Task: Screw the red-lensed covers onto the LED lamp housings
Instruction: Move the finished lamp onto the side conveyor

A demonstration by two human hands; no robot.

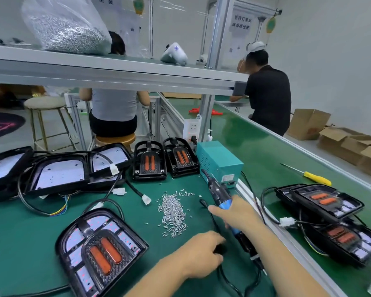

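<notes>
A: Nearest the camera, on the green mat (19, 243), the left hand (199, 255) has its fingers curled down onto something dark beside the black cable (225, 279). What it covers is hidden, so I cannot tell whether it pinches anything.

B: And the right hand (237, 213)?

A: Wrapped round the blue electric screwdriver (222, 200), which lies slanted across the mat edge. Left of both hands sits the lamp housing (101, 251) with its red-lensed cover (105, 254) laid in place. It lies apart from both hands, and neither hand is steadying it.

B: What could go wrong?

A: My guess: the loose screw pile (173, 213) lies between driver and lamp, so a sweep of the cord could scatter screws. And driving into an unheld cover might shift it off its seat or start a screw crooked.

B: Farther back?

A: Two stacks of spare covers (149, 161), open housings (60, 172) with white boards to their left, and a teal power box (219, 161). Finished lamps (321, 202) lie on the belt at right, past a yellow screwdriver (317, 178). On the shelf overhead there is a bag of screws (66, 26).

B: Any writing?

A: Chinese characters on the hanging signs (241, 22), too blurred for me to read. I can make out no brand anywhere.
</notes>
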